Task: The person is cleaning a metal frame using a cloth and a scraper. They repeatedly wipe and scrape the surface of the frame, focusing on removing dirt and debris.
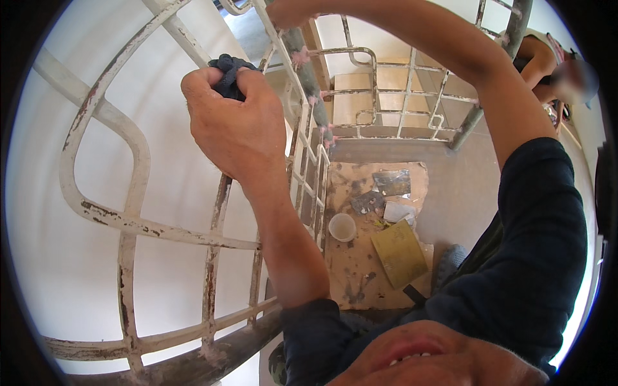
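My left hand (236, 125) pinches a dark, crumpled, cloth-like piece (229, 76) between thumb and fingers, against the white metal grille (164, 229). Brown patches show along its bars where the paint is chipped. At the top edge, my right hand (292, 13) is curled beside the upper bars, partly cut off by the frame; whether it grips a bar is unclear. Just below it runs a dark grey post (309, 79) with pink filler (301, 58) at its joints.
Stained cardboard (347, 270) covers part of the floor, carrying a plastic cup (342, 227), a yellowish sheet (400, 253) and dark sheet pieces (392, 182). Another grille section (408, 91) stands beyond. A co-worker (543, 58) bends over at upper right. A white wall (53, 193) is at left.
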A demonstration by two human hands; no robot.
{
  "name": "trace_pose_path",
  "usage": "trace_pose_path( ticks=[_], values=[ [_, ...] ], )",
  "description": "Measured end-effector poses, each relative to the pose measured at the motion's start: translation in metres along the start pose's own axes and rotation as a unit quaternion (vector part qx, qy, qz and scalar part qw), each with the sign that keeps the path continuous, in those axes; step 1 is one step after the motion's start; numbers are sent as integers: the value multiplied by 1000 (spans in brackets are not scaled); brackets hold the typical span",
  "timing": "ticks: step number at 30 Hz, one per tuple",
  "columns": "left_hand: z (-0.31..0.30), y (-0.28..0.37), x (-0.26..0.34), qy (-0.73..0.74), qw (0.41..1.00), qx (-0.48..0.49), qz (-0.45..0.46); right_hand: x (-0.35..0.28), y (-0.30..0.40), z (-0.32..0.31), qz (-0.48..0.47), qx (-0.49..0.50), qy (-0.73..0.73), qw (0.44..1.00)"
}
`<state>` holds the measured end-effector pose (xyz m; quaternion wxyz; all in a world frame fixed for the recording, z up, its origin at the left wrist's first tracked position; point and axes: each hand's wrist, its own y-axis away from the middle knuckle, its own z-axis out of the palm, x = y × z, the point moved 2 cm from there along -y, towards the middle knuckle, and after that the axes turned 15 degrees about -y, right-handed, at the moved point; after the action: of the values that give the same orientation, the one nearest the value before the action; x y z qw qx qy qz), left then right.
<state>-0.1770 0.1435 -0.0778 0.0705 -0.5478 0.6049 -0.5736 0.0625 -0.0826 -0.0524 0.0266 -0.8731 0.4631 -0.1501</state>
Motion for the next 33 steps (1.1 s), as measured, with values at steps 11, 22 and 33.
trace_pose_path(
  ticks=[11,22,33],
  values=[
    [1,0,0,-5,1000,-6,5,3,-21,5,-44,-11,-18,999],
    [0,1,1,-13,1000,-10,2,9,-11,5,-33,-3,-35,999],
    [-4,2,3,-14,1000,-21,0,3,-14,0,32,-48,-73,996]
  ],
)
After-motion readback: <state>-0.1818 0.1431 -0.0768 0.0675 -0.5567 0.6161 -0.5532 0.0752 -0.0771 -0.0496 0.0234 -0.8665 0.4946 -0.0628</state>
